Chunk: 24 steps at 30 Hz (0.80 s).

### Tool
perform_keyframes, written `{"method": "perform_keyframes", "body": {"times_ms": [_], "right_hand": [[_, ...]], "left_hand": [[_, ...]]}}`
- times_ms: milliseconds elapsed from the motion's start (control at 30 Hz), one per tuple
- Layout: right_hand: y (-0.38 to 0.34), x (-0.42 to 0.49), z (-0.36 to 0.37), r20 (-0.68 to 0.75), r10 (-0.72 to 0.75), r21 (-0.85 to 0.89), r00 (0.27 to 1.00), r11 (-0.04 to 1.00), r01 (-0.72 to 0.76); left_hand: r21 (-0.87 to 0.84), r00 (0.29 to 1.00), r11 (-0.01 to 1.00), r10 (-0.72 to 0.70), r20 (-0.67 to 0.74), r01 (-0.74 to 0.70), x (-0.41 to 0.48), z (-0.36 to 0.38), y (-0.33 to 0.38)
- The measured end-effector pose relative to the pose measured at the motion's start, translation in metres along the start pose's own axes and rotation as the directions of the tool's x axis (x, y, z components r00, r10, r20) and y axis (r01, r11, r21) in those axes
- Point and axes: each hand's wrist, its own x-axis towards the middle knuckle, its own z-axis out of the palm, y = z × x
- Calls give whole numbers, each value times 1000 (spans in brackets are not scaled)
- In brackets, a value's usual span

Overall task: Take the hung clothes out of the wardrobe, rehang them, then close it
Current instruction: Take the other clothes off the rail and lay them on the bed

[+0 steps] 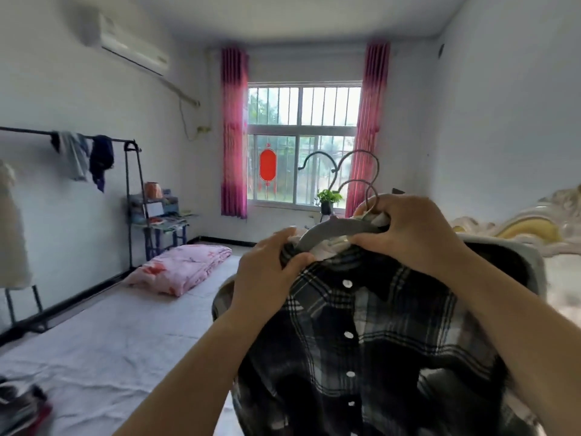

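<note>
Head view: our plaid shirt (361,325) on a grey hanger (330,230).
Our left hand (267,272) pinches its collar, right hand (408,228) grips the hanger; rack (31,131) holds two garments (75,155).

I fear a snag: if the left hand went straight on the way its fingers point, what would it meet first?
Probably the grey hanger, right beyond the left hand gripping the plaid shirt by its collar; the right hand lies just past it. Depth is unclear.

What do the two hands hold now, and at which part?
The left hand grips the plaid shirt at its collar; the right hand grips the hangers at their necks.
</note>
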Motion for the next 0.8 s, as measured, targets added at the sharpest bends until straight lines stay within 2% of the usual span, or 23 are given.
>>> {"method": "perform_keyframes", "body": {"times_ms": [233, 400, 600, 800], "right_hand": [[-65, 19, 48, 6, -47, 168, 999, 985, 45], [-125, 22, 101, 61, -68, 239, 996, 970, 51], [-219, 10, 186, 159, -73, 238, 985, 971, 33], [-328, -15, 284, 259, -14, 234, 966, 971, -49]], "left_hand": [[243, 996, 970, 41, -76, -21, -1, -89, -35], [366, 998, 930, 2, -67, 23, -23, -152, -81], [403, 996, 911, -81, -41, 91, -67, -228, -169], [395, 977, 902, -208, 42, 175, -120, -311, -278]]}}
